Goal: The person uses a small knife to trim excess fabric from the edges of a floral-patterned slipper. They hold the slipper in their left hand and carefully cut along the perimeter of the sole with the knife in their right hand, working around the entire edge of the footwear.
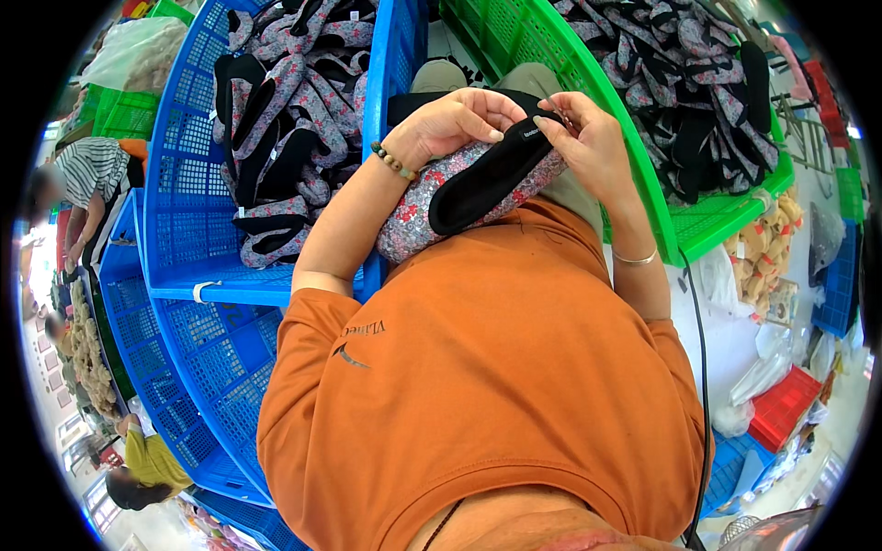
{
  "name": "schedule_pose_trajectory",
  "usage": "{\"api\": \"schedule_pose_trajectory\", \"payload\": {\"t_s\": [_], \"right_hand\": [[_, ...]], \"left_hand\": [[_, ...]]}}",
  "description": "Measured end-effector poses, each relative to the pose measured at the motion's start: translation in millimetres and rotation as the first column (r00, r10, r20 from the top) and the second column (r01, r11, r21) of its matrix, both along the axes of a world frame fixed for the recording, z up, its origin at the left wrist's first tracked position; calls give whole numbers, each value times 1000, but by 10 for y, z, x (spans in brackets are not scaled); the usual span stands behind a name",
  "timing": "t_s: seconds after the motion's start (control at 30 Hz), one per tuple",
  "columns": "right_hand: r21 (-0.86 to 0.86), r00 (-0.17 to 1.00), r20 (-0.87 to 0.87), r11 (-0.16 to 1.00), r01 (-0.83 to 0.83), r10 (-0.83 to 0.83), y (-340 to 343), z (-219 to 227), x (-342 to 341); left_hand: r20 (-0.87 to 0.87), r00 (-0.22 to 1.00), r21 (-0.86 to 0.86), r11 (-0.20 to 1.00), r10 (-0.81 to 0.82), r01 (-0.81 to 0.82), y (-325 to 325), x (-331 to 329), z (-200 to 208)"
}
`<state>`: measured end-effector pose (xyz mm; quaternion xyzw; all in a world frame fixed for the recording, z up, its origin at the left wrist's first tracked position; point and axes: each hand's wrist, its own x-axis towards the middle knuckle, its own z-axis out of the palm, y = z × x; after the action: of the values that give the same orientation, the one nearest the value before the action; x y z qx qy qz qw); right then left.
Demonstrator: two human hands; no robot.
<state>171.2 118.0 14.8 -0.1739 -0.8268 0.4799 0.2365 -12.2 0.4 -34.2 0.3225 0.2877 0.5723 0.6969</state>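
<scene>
A slipper-like shoe [484, 186] with grey-and-red floral fabric and a black lining lies across the front of my body. Its black opening faces up, and a small label shows on the lining near the far end. My left hand [459, 124] has its fingers curled on the upper edge of the slipper, thumb toward the label. At the far end, my right hand [590, 145] pinches the edge between thumb and fingers. Any small thing between the right fingertips is too small to make out.
A blue crate [262, 283] at the left holds many floral slippers [294, 110]. The green crate [726, 225] at the right holds more slippers [680, 83]. Stacked blue baskets [216, 354] stand lower left. A black cable [703, 367] hangs at my right. Other people [96, 174] are at far left.
</scene>
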Motion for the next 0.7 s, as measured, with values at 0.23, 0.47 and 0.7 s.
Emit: {"api": "schedule_pose_trajectory", "payload": {"t_s": [0.23, 0.47, 0.7], "right_hand": [[-29, 998, 30, 998, 64, -63, -14, -12, -26], [-94, 996, 81, 994, 48, -41, 48, -61, -52], [-253, 999, 32, 967, 41, -34, 125, -213, -62]], "left_hand": [[-284, 954, 23, 995, 100, -98, -52, 132, 251], [-682, 675, 250, 957, 281, -145, -54, 197, 231], [-809, 85, 585, 810, 581, 34, -76, 345, 403]]}}
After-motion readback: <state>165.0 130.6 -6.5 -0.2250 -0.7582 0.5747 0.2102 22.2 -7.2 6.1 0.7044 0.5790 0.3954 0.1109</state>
